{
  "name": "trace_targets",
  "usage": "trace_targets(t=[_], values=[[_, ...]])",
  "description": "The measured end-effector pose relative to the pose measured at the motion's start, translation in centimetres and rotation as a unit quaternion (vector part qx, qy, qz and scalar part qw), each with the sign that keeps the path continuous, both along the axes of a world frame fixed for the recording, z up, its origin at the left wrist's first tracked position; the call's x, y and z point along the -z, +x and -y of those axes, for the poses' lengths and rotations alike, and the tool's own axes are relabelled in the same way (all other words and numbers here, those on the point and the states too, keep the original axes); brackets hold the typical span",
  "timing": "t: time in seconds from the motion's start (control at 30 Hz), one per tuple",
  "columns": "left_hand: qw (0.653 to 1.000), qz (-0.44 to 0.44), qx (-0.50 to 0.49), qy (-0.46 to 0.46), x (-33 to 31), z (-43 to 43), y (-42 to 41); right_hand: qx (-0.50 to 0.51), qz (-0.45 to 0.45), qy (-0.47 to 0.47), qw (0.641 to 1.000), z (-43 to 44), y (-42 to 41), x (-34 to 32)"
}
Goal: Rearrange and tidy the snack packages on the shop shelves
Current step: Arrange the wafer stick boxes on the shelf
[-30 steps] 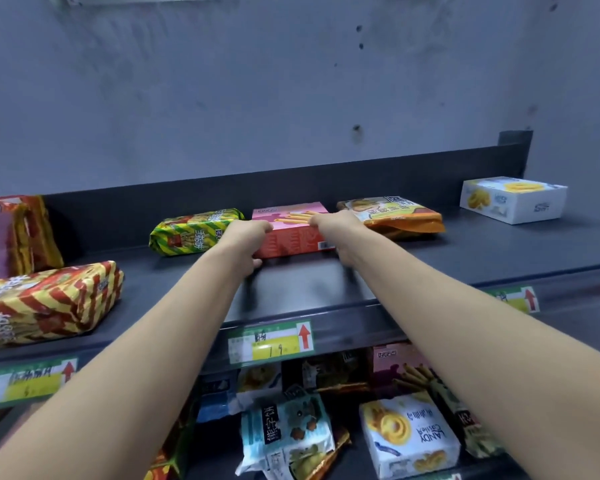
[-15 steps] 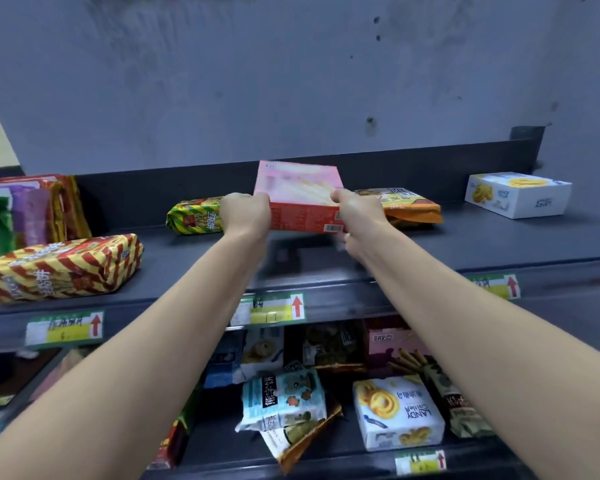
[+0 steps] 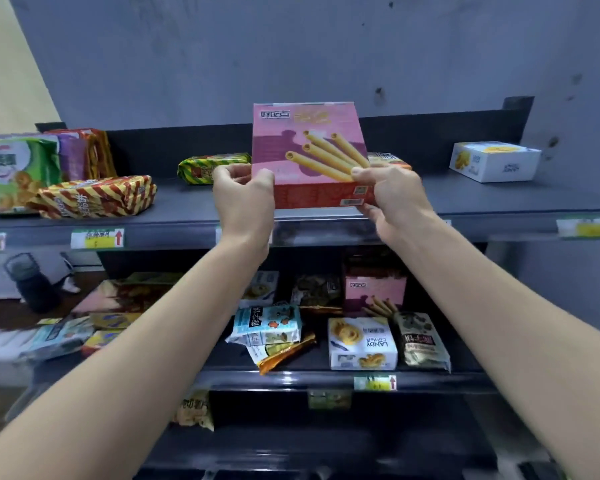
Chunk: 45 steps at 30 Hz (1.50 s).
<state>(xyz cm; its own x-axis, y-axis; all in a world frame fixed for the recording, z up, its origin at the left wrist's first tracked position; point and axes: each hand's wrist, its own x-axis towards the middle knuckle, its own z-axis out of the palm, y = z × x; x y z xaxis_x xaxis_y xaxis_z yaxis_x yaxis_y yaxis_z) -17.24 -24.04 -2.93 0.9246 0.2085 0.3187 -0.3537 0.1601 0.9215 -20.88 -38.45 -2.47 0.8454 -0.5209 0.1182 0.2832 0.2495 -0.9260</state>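
A pink box of egg rolls (image 3: pixel 307 147) is held up above the front of the top shelf (image 3: pixel 187 211), tilted so its printed face looks at me. My left hand (image 3: pixel 245 195) grips its lower left corner and my right hand (image 3: pixel 390 192) grips its lower right corner. Behind the box lie a green-and-yellow striped packet (image 3: pixel 208 167) and an orange packet (image 3: pixel 388 160), partly hidden by it.
On the top shelf sit a red-and-yellow striped packet (image 3: pixel 94 197), green and purple bags (image 3: pixel 18 171) at the left and a white cookie box (image 3: pixel 494 161) at the right. The lower shelf holds a second pink box (image 3: pixel 374 289), a white Landy box (image 3: pixel 361 342) and several packets.
Both hands lifted the pink box off the top shelf, drew it toward me and tipped it upright. The view dropped, showing more of the lower shelves.
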Motion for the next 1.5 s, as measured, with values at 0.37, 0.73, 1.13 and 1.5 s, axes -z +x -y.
trace_targets(t=[0.37, 0.73, 1.13, 1.5], values=[[0.996, 0.004, 0.016, 0.091, 7.7, 4.3, -10.2, -0.177, -0.072, -0.094, 0.977, 7.1, -10.1, 7.6], [0.973, -0.046, 0.118, 0.193, 16.6, 7.2, -8.2, -0.104, -0.170, -0.175, 0.964, 11.8, -10.2, 17.4], [0.958, -0.109, 0.169, 0.206, 22.2, 11.9, 1.0, -0.028, -0.230, -0.245, 0.941, 15.3, -2.9, 22.1], [0.950, -0.141, 0.191, 0.202, 26.4, 13.3, 10.2, -0.001, -0.236, -0.260, 0.936, 16.5, 5.9, 25.9]])
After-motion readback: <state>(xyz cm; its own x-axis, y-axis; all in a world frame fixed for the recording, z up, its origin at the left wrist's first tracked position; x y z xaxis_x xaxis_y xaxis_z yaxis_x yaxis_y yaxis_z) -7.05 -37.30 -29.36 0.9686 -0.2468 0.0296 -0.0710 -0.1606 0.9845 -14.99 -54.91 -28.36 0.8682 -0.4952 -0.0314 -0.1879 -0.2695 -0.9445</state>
